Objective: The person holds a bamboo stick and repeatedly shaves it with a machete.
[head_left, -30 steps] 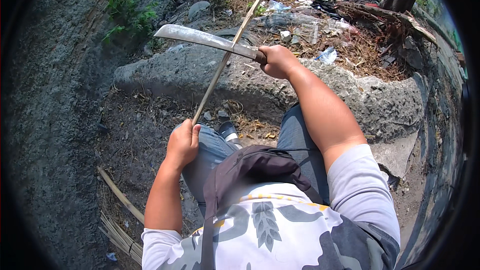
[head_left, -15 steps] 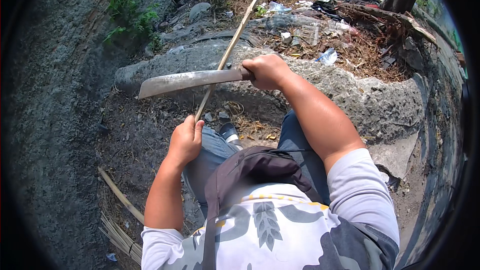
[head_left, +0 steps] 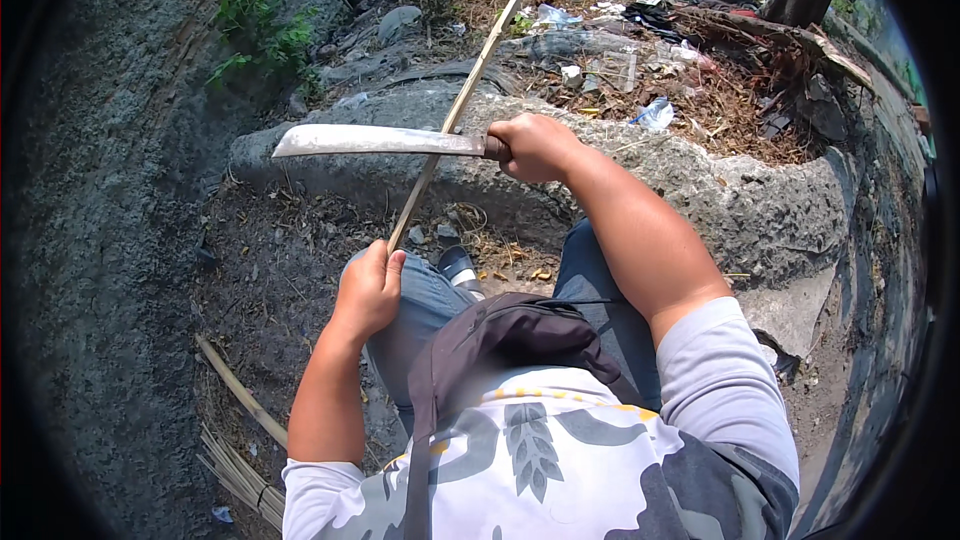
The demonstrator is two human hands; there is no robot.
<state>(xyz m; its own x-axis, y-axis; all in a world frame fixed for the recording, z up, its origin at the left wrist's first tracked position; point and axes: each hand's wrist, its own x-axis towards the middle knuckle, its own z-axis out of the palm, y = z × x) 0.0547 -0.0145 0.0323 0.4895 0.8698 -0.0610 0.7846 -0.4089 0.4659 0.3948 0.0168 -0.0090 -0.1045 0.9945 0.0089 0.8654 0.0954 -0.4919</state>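
Head view: a tied bundle and a loose pole lie lower left, well apart from the work. Next across, your blade sits nearly level, broad tip to the left, crossing the stick in front of the ledge; edge contact cannot be told from this angle. The stick slants from your left hand, near the left knee, up and rightward past the ledge; whether it rests on the stone is unclear. On technique, my judgement: brace the lower end firmly, set the edge at a shallow angle, and draw each stroke up the stick, away from fingers and knee. Light, even passes should lift thin slivers; a steep edge would probably dig in or split the wood. Turn the stick slightly between passes so that the sides come out alike. Hands, left to right. Left: wrapped snugly around the stick's lower end, thumb laid along it, well apart from the steel. Right: your right hand is curled in a full fist about the handle, no gap visible, knuckles to the right of the stick. Grip pressure: cannot tell for either.
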